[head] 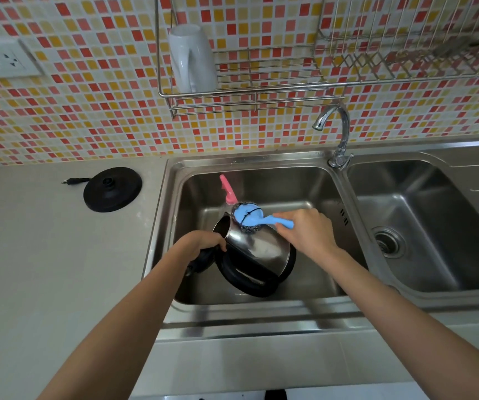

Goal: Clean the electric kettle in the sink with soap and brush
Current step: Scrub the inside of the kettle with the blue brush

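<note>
**Scrubbing the kettle's outer wall: step in hand**

- Counter (45, 255): carries the black power base (112, 189), well apart from the work.
- Sink (261, 161): left basin holds the job.
- Kettle (261, 249): lying tilted in that basin, mouth to the left.
- Left hand (200, 243): curled round the black part at the kettle's mouth, steadying it.
- Right hand (304, 229): gripping the handle of the blue brush (247, 217), head against the steel near the spout.
- Next, likely: turn the body to reach unscrubbed sides; rinse not yet done.
</note>
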